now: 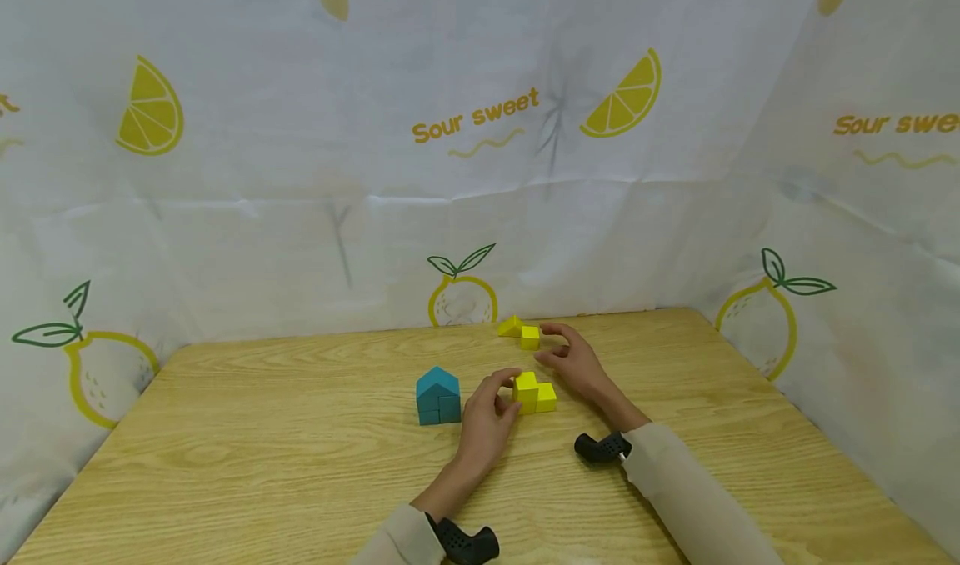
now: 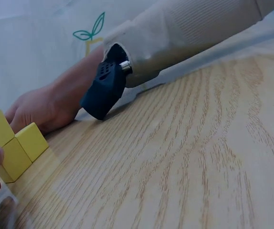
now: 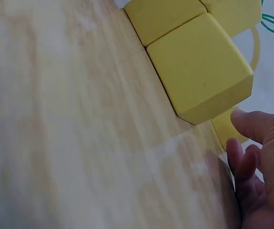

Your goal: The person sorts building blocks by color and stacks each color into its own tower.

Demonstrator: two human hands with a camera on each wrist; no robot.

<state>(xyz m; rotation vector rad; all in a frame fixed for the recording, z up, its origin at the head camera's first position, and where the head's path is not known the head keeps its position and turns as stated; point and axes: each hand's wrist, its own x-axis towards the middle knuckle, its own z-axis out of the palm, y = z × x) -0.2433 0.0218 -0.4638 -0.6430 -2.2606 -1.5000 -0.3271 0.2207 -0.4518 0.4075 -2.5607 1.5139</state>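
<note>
In the head view my left hand (image 1: 486,422) has its thumb and fingers about the left side of a yellow cube stack (image 1: 527,392), holding it at front and back. The stack is two cubes high, and a single yellow cube (image 1: 546,397) adjoins its right side. My right hand (image 1: 577,367) is at the back, thumb and forefinger spread beside another yellow cube (image 1: 529,337), with no cube clearly gripped. Behind that cube lies a yellow triangular block (image 1: 510,326). The right wrist view shows the right thumb (image 3: 256,125) near the far yellow cube (image 3: 226,129).
A blue block house (image 1: 438,397) with a pointed top stands left of my left hand. The wooden table (image 1: 262,440) runs back to a white lemon-print cloth (image 1: 285,257). Black wrist devices (image 1: 600,448) stick out at both cuffs.
</note>
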